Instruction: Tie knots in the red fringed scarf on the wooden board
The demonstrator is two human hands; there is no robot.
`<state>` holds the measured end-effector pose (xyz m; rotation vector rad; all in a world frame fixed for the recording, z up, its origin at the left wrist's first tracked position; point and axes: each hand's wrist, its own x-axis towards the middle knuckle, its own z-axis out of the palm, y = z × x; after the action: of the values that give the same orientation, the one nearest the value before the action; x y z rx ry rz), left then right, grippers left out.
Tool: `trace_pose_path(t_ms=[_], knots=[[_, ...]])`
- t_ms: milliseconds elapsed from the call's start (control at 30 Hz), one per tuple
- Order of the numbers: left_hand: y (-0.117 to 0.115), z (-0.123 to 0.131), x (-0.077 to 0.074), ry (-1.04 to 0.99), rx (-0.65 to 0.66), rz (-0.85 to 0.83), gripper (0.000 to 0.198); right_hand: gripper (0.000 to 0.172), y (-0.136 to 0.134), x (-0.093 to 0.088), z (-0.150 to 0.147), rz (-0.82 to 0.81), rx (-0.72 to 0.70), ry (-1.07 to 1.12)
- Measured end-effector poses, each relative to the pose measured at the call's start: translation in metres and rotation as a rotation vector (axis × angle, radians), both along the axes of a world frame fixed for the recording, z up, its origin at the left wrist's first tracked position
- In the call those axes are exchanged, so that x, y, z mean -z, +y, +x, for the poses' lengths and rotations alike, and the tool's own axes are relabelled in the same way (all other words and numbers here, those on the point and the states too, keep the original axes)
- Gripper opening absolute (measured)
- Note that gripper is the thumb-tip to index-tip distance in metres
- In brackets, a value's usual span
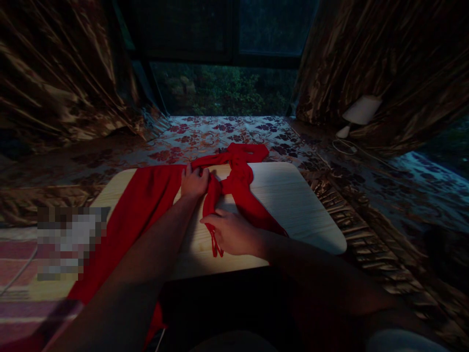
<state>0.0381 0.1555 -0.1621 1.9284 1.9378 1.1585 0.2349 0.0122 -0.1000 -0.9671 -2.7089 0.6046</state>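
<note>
- The two bare forearms come in from the bottom edge. The left forearm [139, 274] runs up and away, and the right forearm [311, 264] crosses in from the right over a dark lap.
- The right hand [234, 232] is the nearer one. It lies knuckles up with the fingers bent over the thin red straps [215, 247], whose loops show just beneath it. The dim light hides whether it grips them or only presses them down.
- The left hand [194, 182] is just beyond the right hand and a little to its left. It is open, palm down, with the fingers spread flat on the cloth and holding nothing.
- The red garment [142, 205] lies under both hands. Its broad part spreads left of the left hand and trails toward the camera. A narrow, twisted part [240, 181] bunches just past the right hand and reaches the far edge.
- A pale wooden board [293, 195] carries the garment. Its bare surface stretches right of both hands.
- The floral bedcover [227, 132] lies beyond the left hand, under and around the board.
- A small white lamp [361, 112] sits tilted, well away to the right of the right hand, with its cord [344, 146] beside it.
- Brown patterned curtains [54, 73] hang on both sides, and a dark window [227, 88] showing foliage lies far beyond the hands.
</note>
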Motion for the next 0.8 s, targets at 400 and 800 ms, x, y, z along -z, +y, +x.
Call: trace_pose_path(t_ms=[400, 800], knots=[[0.001, 0.000, 0.000, -0.020, -0.144, -0.119, 0.049, 0.023, 0.020, -0.061, 0.054, -0.610, -0.441, -0.029], [-0.025, -0.021, -0.025, 0.007, 0.030, -0.043, 0.056, 0.016, 0.154, 0.064, 0.106, 0.051, 0.807, 0.549]])
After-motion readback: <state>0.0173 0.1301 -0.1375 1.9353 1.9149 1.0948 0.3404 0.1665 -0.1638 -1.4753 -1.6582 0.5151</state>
